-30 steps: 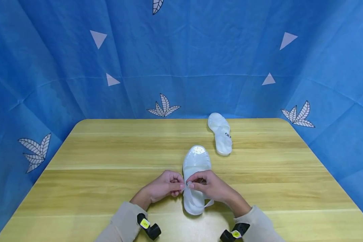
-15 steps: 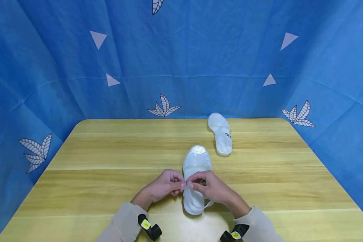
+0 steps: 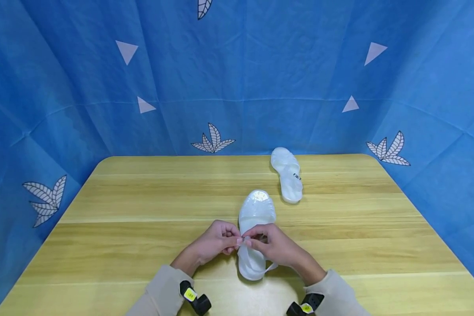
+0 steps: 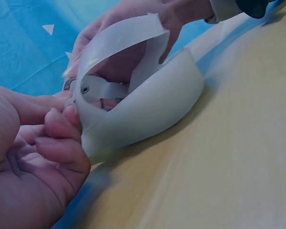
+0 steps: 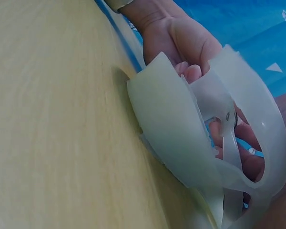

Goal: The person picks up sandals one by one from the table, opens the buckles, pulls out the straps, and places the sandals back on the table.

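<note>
A translucent white jelly sandal (image 3: 257, 208) lies on the table, its toe pointing away from me. My left hand (image 3: 215, 241) pinches the ankle strap at the sandal's left side with thumb and index finger. From across the sole, my right hand (image 3: 276, 245) pinches the strap beside those fingertips. In the left wrist view a small metal buckle (image 4: 69, 84) shows at the fingertips, near a strap piece with a rivet (image 4: 86, 89). The heel strap (image 4: 119, 36) arches over the heel cup (image 4: 152, 102). Fingers partly cover the buckle, so I cannot tell whether it is fastened.
A second white sandal (image 3: 290, 184) lies farther back and slightly right, with a dark buckle on its strap. The wooden table (image 3: 142, 193) reaches to a blue patterned curtain (image 3: 241, 79) behind and at both sides. Both wrists carry black cameras.
Both hands keep their pinch at the sandal's strap, with only tiny shifts of the fingertips. The two sandals stay in place.
</note>
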Demonstrator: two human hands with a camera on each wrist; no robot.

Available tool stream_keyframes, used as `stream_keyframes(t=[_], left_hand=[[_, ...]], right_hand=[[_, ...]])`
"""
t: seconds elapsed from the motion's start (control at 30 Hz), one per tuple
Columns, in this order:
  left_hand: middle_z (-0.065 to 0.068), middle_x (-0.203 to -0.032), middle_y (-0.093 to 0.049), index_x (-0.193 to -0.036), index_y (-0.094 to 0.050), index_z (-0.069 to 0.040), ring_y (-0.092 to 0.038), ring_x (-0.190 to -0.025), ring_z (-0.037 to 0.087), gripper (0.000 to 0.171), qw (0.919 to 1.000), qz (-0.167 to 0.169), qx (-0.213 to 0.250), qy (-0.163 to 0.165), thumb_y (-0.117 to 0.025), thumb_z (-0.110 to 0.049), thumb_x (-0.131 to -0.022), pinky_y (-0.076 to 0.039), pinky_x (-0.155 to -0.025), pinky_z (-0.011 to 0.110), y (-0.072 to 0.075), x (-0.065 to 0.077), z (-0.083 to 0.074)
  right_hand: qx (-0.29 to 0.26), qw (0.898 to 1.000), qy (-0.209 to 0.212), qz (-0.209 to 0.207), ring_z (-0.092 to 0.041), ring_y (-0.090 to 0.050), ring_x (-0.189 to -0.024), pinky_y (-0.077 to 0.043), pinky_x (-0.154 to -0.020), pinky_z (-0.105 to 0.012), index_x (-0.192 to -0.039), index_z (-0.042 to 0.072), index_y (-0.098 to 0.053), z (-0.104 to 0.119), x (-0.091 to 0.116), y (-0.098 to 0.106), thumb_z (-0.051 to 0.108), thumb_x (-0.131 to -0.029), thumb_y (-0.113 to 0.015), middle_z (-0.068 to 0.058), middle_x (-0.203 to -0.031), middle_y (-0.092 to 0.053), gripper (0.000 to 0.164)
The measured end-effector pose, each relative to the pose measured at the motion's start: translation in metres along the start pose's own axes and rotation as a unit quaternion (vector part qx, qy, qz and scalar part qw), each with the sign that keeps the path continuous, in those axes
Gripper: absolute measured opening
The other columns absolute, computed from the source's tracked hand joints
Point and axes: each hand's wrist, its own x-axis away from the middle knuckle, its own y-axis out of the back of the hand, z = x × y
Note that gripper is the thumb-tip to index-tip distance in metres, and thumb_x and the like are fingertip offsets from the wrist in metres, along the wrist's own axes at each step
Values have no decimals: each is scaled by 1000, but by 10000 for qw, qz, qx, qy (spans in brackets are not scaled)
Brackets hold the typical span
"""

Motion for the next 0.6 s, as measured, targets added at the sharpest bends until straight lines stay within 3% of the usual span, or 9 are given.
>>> stream_keyframes(t=[0.2,0.33,0.6], left_hand=[[4,-73,-60,-89,-61,4,-53,-61,9,7,9987,346,241,296,-62,-3,-87,-47,-56,18,8,1,0],[5,-76,-63,-93,-62,6,-56,-63,9,9,9973,449,486,327,-62,1,-86,-50,-59,20,12,2,0],[4,-74,-62,-93,-58,11,-57,-62,9,11,9983,354,420,168,-61,3,-85,-50,-58,19,9,3,-3]], right_hand=[[21,10000,28,-1,-16,-62,-93,-50,-78,-24,-106,4,-68,0,1,0,18,-92,-60,-9,-103,-68,21],[-32,10000,22,11,-17,-62,-92,-50,-77,-25,-106,4,-68,0,1,1,17,-92,-60,-10,-102,-68,21],[3,10000,-81,-30,-15,-63,-93,-51,-79,-25,-105,7,-69,-1,1,0,19,-92,-60,-6,-102,-68,19]])
